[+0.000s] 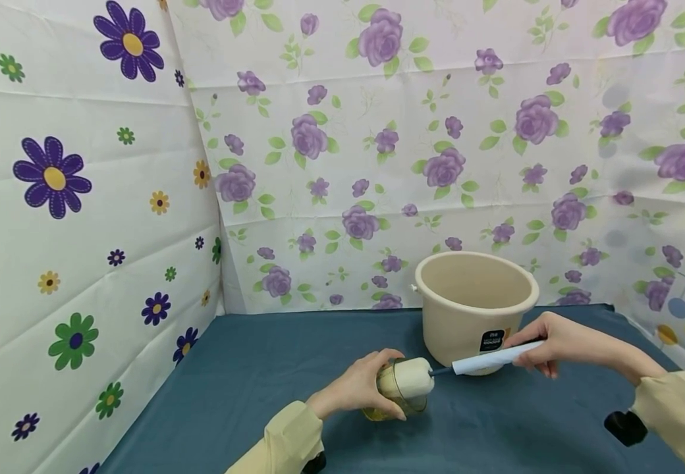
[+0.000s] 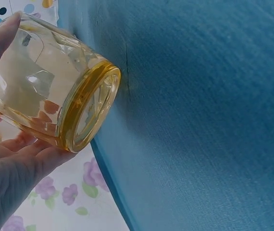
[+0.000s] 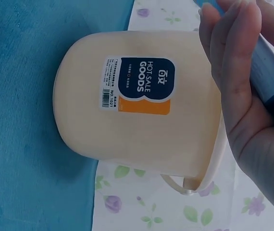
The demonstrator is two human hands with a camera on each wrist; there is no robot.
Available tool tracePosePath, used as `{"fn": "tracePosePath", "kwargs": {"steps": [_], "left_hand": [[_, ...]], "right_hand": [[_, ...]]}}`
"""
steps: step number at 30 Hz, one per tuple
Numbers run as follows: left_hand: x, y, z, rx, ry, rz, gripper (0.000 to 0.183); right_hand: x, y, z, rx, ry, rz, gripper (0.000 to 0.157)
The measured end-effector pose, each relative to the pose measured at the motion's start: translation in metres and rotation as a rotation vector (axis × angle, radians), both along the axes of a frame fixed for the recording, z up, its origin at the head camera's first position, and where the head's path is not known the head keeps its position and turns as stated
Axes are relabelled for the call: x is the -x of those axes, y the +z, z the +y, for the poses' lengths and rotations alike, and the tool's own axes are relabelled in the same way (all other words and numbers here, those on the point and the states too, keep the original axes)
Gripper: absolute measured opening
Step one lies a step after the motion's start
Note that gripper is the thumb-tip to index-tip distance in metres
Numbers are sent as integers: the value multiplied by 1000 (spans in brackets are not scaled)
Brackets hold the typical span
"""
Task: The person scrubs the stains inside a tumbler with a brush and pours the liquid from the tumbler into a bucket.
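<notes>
My left hand (image 1: 359, 385) grips a clear amber glass cup (image 2: 45, 86), tilted on its side with its mouth facing right. Thumb and fingers wrap its sides; its thick amber base shows in the left wrist view. A cup brush with a white sponge head (image 1: 415, 378) sits partly inside the cup's mouth. My right hand (image 1: 556, 343) holds that brush by its light blue handle (image 1: 491, 359), fingers curled round it. In the right wrist view the handle (image 3: 270, 67) passes behind the fingers, and the sponge is out of sight.
A beige bucket (image 1: 450, 324) stands behind the hands, its label (image 3: 146, 84) facing the right wrist camera. A blue-green cloth (image 1: 271, 362) covers the table. Flower-patterned sheets (image 1: 342, 171) close off the back and sides.
</notes>
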State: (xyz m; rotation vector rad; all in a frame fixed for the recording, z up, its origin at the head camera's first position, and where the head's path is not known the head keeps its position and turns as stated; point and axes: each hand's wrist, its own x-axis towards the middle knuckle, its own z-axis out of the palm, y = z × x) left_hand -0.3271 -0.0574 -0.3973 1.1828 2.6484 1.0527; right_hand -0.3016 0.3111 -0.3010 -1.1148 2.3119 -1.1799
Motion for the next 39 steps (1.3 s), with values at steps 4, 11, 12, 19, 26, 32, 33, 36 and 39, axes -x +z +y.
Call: {"fn": "tracePosePath", "kwargs": {"steps": [4, 11, 12, 19, 26, 32, 33, 36, 39], "left_hand": [[0, 0, 0, 0, 2, 7, 81], [0, 0, -1, 2, 2, -3, 80], [0, 0, -1, 2, 3, -8, 80], [-1, 0, 0, 9, 9, -25, 81], [0, 1, 0, 10, 3, -10, 81], [0, 1, 0, 2, -2, -6, 81], [0, 1, 0, 0, -1, -9, 81], [0, 1, 0, -1, 4, -23, 81], [0, 2, 0, -2, 9, -29, 80]], "right_hand": [[1, 1, -1, 4, -1, 7, 27], [3, -1, 1, -5, 1, -9, 27], [3, -2, 2, -9, -2, -12, 27], [3, -1, 1, -47, -10, -35, 27], [2, -5, -1, -34, 11, -58, 26], [1, -5, -4, -51, -8, -54, 26], [1, -5, -5, -51, -7, -55, 25], [1, -4, -5, -48, -6, -57, 25], [1, -2, -5, -40, -11, -54, 26]]}}
